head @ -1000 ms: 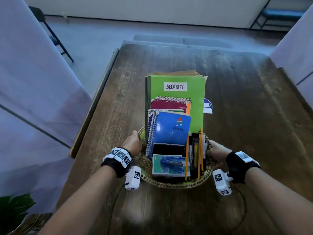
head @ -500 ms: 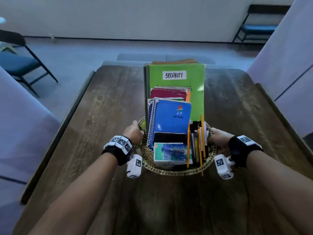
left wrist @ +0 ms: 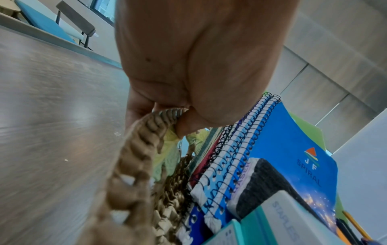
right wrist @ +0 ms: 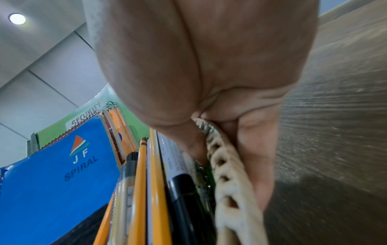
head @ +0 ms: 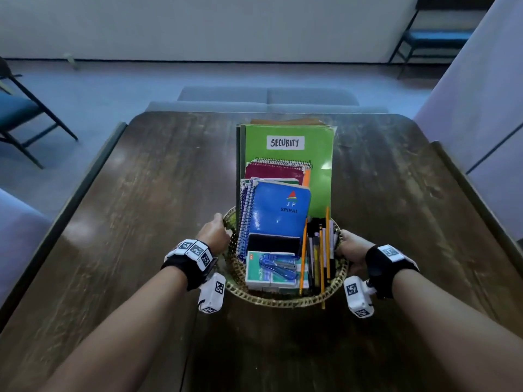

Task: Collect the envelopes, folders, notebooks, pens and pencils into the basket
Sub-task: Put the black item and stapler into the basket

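Observation:
A round woven basket (head: 283, 299) is held just above or on the dark wooden table (head: 141, 222); contact is not visible. It holds a green folder labelled SECURITY (head: 317, 154), a blue spiral notebook (head: 278, 213), a maroon notebook (head: 271, 172), staple boxes (head: 268, 274) and yellow pencils and pens (head: 321, 256). My left hand (head: 213, 233) grips the basket's left rim (left wrist: 146, 132), thumb inside. My right hand (head: 352, 248) grips the right rim (right wrist: 222, 165) in the same way, beside the pencils (right wrist: 140, 182).
Grey seats (head: 266, 99) stand past the table's far edge. A blue chair (head: 19, 114) is at the far left, another (head: 433, 38) at the far right. Pale partitions (head: 481, 108) flank the table on both sides.
The basket with its contents has come up and toward me between both hands, and the view has tilted so more of the floor and wall shows. Both grips are unchanged.

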`<state>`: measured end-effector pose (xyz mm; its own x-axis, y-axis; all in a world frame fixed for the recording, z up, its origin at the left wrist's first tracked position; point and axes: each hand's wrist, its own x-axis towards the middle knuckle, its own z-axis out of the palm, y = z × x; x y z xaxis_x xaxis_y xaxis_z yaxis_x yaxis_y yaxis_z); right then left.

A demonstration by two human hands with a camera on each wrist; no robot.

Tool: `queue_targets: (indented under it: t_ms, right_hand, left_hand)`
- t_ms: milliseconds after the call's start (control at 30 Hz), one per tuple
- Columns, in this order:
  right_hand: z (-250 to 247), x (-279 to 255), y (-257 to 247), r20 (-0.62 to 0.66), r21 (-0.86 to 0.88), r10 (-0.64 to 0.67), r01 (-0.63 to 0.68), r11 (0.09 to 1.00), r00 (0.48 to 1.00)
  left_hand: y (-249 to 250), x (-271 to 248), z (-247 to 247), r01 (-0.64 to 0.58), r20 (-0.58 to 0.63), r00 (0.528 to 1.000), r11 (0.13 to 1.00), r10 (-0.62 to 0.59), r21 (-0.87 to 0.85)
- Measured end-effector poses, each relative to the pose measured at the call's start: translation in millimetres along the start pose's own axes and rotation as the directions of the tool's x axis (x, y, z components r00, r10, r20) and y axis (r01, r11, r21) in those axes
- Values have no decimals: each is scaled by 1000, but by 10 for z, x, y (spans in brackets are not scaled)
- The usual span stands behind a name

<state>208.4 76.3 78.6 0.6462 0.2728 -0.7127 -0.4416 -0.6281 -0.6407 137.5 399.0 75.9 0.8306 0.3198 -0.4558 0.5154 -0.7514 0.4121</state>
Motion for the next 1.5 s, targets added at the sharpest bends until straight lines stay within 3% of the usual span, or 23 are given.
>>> queue_targets:
  t_ms: [333, 800, 1500]
  right_hand:
    - [-75, 505, 31, 67, 24, 18, -19, 1000, 998]
    - [-16, 806, 187, -12, -1, 45, -45, 999, 999]
    - [31, 582, 136, -78, 7, 90, -90, 996, 993]
  left_hand:
    - [-39, 471, 108, 8, -4, 1000, 999, -8, 38]
    - [-194, 685, 368, -3, 31, 1000, 1000, 3, 4]
    - [-297, 548, 406, -25, -54, 998, 999, 24, -26]
